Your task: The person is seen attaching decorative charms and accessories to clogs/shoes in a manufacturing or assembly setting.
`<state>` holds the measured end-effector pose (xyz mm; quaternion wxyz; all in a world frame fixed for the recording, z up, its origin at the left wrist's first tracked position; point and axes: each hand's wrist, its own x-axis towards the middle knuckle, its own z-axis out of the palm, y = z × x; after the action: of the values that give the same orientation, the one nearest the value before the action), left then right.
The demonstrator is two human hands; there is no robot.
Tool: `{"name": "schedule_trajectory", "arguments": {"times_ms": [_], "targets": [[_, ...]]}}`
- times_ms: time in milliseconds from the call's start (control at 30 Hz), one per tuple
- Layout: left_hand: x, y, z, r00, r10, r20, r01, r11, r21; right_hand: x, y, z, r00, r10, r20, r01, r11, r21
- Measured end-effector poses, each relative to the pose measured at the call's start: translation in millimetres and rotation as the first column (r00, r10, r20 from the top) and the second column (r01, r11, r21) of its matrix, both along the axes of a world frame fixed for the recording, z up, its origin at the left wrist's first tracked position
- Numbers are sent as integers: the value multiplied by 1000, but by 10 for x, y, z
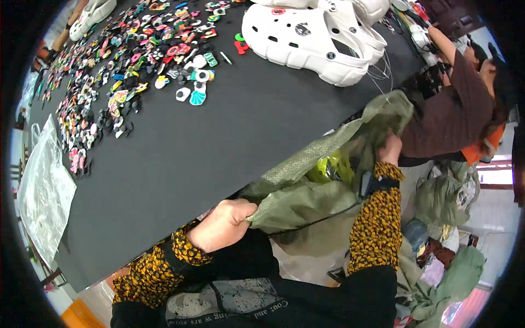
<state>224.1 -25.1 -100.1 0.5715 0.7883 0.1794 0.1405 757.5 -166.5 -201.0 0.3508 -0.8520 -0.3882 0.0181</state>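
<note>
1. left hand [221, 223]: one, bare; fingers closed, pinching the near left edge of the sack between thumb and fingers.
2. right hand [391, 148]: one, bare, at the sack's far right side; its fingers are partly hidden by the fabric, so whether they are closed on it cannot be told.
3. green woven sack [298, 205]: one, olive, mouth spread between the two hands, running from the left fingertips to the right hand and lying along the table edge.
4. yellow-green bundle [334, 167]: one, shiny, inside the sack, between both sets of fingers.
5. patterned sleeves [374, 229]: a pair, yellow and black, just behind the fingers on each forearm.
6. dark tabletop [164, 164]: one, beyond and to the left of the left fingers.
7. white clogs [306, 46]: several, perforated, on the tabletop, ahead of the left fingers.
8. small colourful charms [156, 46]: a wide scatter, well ahead and left of the left fingers.
9. clear plastic bag [46, 191]: one, crumpled, far left of the left fingers.
10. person in a brown top [454, 115]: one, just right of the right fingers.
</note>
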Motion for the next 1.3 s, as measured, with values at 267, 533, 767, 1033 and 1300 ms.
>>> {"name": "schedule_trajectory", "arguments": {"times_ms": [267,533,767,1033,1300], "targets": [[43,-195,-271,989,-108,-100,129,965,228,502,-803,-492,789,-345,-509,447,890,89],[-92,-366,-494,965,-113,-236,204,890,408,-527,-935,-123,700,-213,-682,471,855,217],[-103,-468,-545,957,-162,-241,255,867,429,-1264,-1028,392,927,-374,-37,365,874,320],[-120,-472,-327,931,-256,-262,348,840,416,-1950,-854,240,927,312,209,-153,821,-550],[-178,-486,-79,942,-273,-197,332,852,405,-1940,-764,327,935,317,159,-208,853,-479]]}}
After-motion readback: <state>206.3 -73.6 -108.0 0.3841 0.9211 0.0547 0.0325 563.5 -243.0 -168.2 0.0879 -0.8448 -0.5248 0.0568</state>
